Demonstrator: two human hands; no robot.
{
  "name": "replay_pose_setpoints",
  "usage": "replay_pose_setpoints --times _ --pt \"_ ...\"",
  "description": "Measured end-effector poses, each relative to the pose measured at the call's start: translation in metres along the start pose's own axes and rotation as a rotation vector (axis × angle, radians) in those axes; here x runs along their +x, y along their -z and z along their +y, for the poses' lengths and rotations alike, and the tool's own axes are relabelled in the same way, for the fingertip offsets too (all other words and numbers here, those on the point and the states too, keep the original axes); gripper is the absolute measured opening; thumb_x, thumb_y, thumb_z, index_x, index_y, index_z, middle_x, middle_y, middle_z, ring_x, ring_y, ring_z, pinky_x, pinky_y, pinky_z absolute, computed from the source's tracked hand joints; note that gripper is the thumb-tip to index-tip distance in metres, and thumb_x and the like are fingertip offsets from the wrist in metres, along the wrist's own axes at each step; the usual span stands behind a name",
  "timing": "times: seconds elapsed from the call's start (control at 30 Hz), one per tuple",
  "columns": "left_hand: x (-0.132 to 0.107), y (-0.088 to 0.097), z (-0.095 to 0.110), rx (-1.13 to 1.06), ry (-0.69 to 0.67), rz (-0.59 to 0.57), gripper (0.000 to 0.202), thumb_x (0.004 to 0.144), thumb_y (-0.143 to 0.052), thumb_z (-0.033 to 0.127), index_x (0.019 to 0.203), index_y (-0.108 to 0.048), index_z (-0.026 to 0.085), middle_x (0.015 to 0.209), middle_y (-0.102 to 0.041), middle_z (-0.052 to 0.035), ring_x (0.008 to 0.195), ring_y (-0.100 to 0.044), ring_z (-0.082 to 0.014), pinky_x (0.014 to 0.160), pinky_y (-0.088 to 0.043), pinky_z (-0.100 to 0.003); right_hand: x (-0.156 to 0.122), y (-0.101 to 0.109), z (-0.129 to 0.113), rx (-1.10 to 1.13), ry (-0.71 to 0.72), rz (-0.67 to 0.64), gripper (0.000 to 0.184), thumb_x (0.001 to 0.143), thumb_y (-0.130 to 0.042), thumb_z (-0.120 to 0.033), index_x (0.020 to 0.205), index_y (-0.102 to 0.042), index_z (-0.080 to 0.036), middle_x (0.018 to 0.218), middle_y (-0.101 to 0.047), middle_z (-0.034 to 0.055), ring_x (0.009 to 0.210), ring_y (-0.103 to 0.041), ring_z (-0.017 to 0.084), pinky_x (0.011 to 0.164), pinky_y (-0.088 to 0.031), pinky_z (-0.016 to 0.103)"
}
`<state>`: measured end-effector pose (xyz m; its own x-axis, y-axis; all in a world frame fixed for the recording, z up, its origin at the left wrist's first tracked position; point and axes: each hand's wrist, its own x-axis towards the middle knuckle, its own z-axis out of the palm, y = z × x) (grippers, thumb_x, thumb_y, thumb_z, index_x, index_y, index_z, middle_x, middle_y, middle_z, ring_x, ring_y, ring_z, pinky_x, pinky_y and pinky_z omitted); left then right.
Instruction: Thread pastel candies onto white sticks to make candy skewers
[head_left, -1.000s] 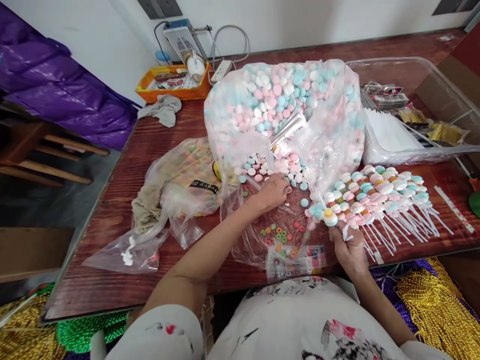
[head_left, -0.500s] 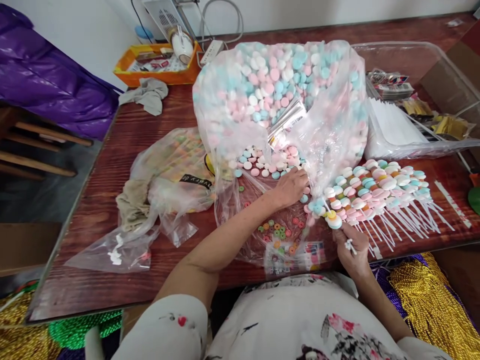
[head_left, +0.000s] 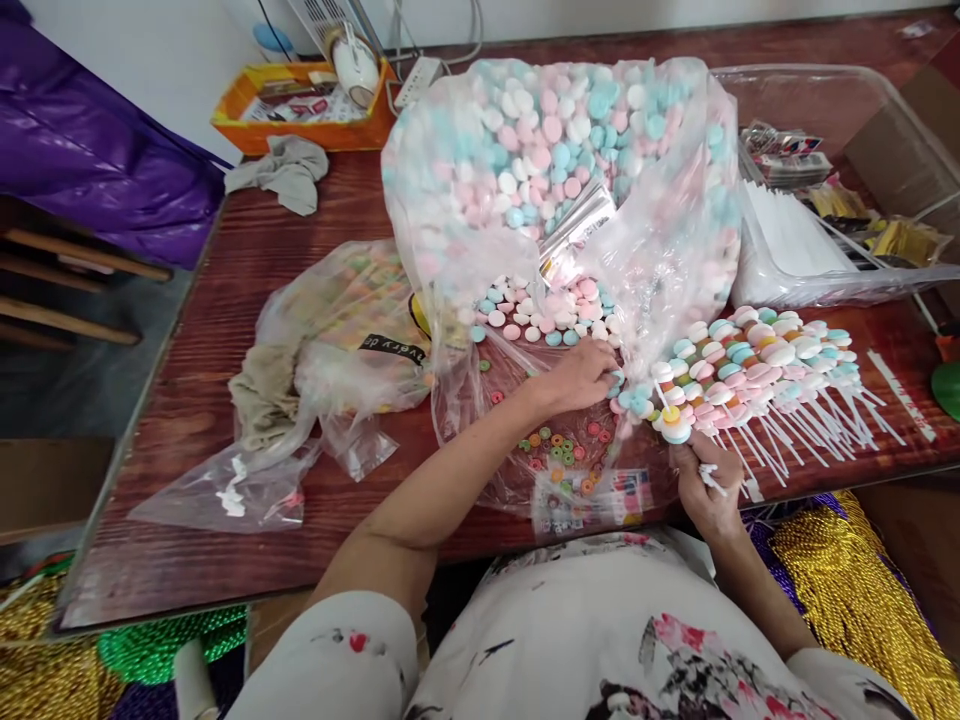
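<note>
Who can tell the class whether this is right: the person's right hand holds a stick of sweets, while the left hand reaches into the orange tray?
Not quite. In the head view, the left hand is at the loose sweets by the big plastic bag, not in the orange tray. The right hand does hold a stick of sweets.

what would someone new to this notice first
Probably the big clear bag bulging with pink, blue and white discs, at the top centre of the view on the dark red table. Next, perhaps, the pile of colourful skewers with white sticks, just beyond the right hand. Shiny gold cords gleam at the lower right.
</note>
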<state>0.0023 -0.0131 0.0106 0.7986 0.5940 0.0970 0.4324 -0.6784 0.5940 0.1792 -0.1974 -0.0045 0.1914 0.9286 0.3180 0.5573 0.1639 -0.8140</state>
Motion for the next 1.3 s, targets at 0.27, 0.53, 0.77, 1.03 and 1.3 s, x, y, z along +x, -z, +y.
replay_pose_setpoints --times 0.27,0.53,0.77,1.03,1.3 --pt "-0.016 -0.012 0.014 -0.343 0.151 0.271 0.012 0.079 -0.059 0.017 0.081 -0.07 0.015 0.082 -0.068 -0.0058 0.075 -0.061 -0.0163 0.072 -0.05 -0.031 -0.004 0.0 -0.01 -0.023 0.067 -0.096 0.015 0.091 -0.052 -0.016 0.093 -0.066 -0.018 0.069 -0.06 0.0006 0.062 -0.056 0.014 0.061 -0.045 0.026" --pt "-0.095 0.014 0.049 -0.966 0.315 0.616 0.022 0.071 -0.08 0.022 0.093 -0.078 0.022 0.097 -0.071 -0.0042 0.092 -0.066 -0.0172 0.082 -0.054 -0.03 -0.008 -0.017 -0.027 -0.015 0.156 -0.311 0.042 0.073 -0.043 -0.004 0.106 -0.065 -0.018 0.083 -0.068 0.0042 0.074 -0.061 0.019 0.068 -0.047 0.029" --pt "-0.127 -0.007 0.063 -0.95 0.261 0.835 0.026 0.073 -0.081 0.02 0.098 -0.077 0.025 0.11 -0.071 -0.0061 0.106 -0.066 -0.0206 0.091 -0.057 -0.035 -0.008 -0.026 -0.037 -0.115 0.164 -0.405 0.045 0.067 -0.041 0.0 0.101 -0.064 -0.018 0.079 -0.067 0.0033 0.069 -0.057 0.019 0.064 -0.041 0.028" --pt "-0.128 -0.016 0.058 -0.444 0.178 1.039 0.022 0.08 -0.075 0.021 0.101 -0.074 0.028 0.1 -0.074 -0.0029 0.095 -0.07 -0.0204 0.09 -0.058 -0.042 -0.014 -0.031 -0.05 -0.108 0.171 -0.447 0.032 0.071 -0.04 -0.001 0.09 -0.058 -0.02 0.075 -0.065 0.0027 0.065 -0.055 0.017 0.061 -0.038 0.027" --pt "-0.135 -0.014 0.054 0.0 -0.015 0.99 0.031 0.086 -0.064 0.009 0.11 -0.069 0.027 0.107 -0.075 -0.0031 0.101 -0.071 -0.0191 0.093 -0.058 -0.04 -0.017 -0.037 -0.058 -0.049 0.157 -0.489 0.03 0.075 -0.039 0.0 0.087 -0.058 -0.019 0.071 -0.061 0.001 0.062 -0.051 0.016 0.061 -0.037 0.027"
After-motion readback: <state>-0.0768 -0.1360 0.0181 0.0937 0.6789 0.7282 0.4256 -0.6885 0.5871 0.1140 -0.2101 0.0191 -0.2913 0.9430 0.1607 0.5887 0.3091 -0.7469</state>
